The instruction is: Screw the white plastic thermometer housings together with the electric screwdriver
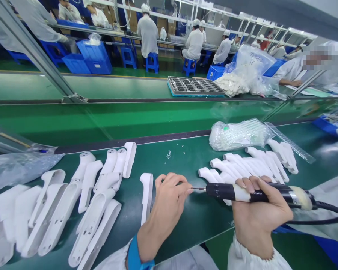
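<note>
My right hand [256, 213] is wrapped round a black electric screwdriver [221, 191], held level with its thin metal bit [198, 188] pointing left. At the tip of that bit, the thumb and fingertips of my left hand [169, 200] are pinched together. Whatever lies between them is too small or hidden to make out. Just left of this hand a white plastic handle-shaped shell [147, 189] lies on the green bench, partly covered by the hand. More white shells [63, 213] lie in groups at the left, some hollow side up.
Smooth white curved parts [239, 165] lie in rows at the right, partly behind the screwdriver. Beyond them is a clear plastic bag [239, 135]. Tiny white bits [168, 154] lie mid-bench. A metal-frame post [39, 56] rises at left; a compartment tray [195, 87] sits across the divider.
</note>
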Available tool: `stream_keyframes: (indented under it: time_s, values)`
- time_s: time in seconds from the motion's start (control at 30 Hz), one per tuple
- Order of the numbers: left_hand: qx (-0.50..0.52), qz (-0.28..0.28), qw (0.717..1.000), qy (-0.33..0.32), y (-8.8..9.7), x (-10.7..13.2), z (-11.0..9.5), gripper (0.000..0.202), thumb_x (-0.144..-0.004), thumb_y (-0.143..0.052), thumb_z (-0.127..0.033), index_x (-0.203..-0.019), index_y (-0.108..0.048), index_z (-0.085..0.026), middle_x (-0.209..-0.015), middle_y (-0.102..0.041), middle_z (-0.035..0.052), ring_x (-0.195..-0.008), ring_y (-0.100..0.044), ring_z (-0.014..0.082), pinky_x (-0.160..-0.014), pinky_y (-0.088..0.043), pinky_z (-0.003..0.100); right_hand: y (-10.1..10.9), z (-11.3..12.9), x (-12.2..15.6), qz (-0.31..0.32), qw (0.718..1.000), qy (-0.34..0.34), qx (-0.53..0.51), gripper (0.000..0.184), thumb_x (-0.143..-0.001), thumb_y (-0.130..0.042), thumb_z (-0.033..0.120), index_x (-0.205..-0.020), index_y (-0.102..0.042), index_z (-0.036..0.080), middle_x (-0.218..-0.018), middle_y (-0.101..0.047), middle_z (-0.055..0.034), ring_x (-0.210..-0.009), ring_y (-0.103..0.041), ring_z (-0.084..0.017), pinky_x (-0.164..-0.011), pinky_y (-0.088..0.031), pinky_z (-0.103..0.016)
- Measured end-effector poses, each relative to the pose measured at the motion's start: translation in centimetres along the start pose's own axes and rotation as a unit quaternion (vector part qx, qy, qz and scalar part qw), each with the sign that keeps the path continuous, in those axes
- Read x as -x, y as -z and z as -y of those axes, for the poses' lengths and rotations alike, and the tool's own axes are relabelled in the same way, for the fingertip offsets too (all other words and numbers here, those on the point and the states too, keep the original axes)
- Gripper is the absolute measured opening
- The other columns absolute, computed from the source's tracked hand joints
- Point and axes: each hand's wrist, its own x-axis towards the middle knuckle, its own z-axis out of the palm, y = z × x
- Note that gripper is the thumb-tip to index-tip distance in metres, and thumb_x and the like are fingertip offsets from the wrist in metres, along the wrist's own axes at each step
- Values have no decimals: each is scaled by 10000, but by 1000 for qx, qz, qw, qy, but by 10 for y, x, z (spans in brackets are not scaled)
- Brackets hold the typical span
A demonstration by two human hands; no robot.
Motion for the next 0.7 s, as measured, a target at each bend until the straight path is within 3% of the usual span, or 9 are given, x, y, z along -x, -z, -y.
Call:
stream_keyframes:
  time_s: [0.7]
  values:
    - [-44, -34, 996, -73, 2, 6, 2, 224, -1042, -628, -177, -920, -790, -274, -1108, -741, -13, -1018, -649, 188, -958, -260, 444, 6, 6, 5, 29, 999, 28, 22, 305, -570, -635, 196, -819, -458, 200, -657, -316, 47, -545, -328, -74, -513, -412, -202]
